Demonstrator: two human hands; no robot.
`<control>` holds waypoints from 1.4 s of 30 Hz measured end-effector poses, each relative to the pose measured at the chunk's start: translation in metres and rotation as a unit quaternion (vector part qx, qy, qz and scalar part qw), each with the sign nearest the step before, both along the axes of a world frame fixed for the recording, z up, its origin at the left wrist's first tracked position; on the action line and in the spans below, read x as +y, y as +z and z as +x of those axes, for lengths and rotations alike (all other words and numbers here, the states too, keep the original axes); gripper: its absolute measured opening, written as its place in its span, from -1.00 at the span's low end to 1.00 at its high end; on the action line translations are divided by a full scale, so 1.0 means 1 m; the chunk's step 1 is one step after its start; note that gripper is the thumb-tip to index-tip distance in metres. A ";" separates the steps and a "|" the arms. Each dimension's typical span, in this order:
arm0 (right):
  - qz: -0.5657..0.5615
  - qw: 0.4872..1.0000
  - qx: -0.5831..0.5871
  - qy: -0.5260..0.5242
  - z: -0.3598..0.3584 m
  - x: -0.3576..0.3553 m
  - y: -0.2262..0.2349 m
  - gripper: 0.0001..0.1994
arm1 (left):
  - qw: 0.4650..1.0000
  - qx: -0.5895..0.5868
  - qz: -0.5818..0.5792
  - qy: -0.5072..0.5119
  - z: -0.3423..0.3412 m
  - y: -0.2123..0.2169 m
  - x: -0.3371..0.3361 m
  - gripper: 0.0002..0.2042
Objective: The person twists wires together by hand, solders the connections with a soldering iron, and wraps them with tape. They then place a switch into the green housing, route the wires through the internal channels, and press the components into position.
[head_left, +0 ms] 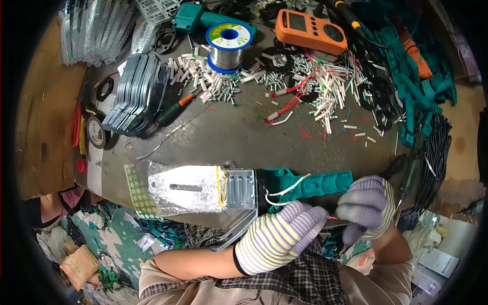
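Note:
Both hands wear striped knit gloves and meet just over the table's near edge. My left hand (282, 235) is closed in a pinch, and my right hand (365, 208) is curled closed beside it. A short bit of thin red wire (331, 218) shows between their fingertips; the rest is hidden in the gloves. Just beyond them lies an open teal plastic handle shell (325, 184) with a white wire (290, 191) looping out of it. Joined at its left is a ribbed metal bracket (241, 189) and a flat silver blade (195, 187) in bubble wrap with a yellow band.
Beyond lie a solder spool (227, 57), an orange multimeter (311, 31), white sleeves and screws (213, 84), and red-wired parts (284, 104). Stacked metal brackets (134, 94) and a screwdriver (175, 109) are at left. Teal shells (419, 91) and black cables (434, 152) crowd the right.

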State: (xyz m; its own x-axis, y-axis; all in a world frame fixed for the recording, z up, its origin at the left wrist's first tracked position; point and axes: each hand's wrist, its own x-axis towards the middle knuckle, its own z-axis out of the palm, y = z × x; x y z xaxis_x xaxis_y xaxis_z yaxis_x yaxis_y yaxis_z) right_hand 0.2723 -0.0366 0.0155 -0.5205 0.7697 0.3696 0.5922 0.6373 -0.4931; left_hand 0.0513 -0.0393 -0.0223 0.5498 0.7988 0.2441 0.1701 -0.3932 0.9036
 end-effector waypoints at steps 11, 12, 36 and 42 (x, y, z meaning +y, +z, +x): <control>0.018 0.987 -0.067 0.146 -0.009 0.049 -0.006 -0.74 | 0.990 -0.089 -0.105 0.015 -0.002 -0.007 0.004 -0.78; 0.011 0.993 -0.087 0.083 0.010 0.045 -0.020 -0.77 | 0.990 -0.096 -0.096 0.021 -0.001 -0.007 0.004 -0.78; -0.018 0.981 0.131 -0.141 -0.059 0.119 -0.014 -0.86 | 0.992 -0.018 -0.046 0.116 0.000 0.007 -0.008 -0.84; -0.451 0.809 0.332 -0.178 -0.013 -0.008 0.022 -0.85 | 0.996 0.015 -0.024 0.087 0.004 0.010 -0.004 -0.83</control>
State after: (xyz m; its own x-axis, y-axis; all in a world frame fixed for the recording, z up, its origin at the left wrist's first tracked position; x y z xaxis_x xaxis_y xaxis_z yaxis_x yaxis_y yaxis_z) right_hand 0.2592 -0.0449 0.0370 -0.1238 0.9399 -0.3182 0.0728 -0.3112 -0.9476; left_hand 0.0556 -0.0430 -0.0119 0.4082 0.8932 0.1887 0.2596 -0.3118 0.9140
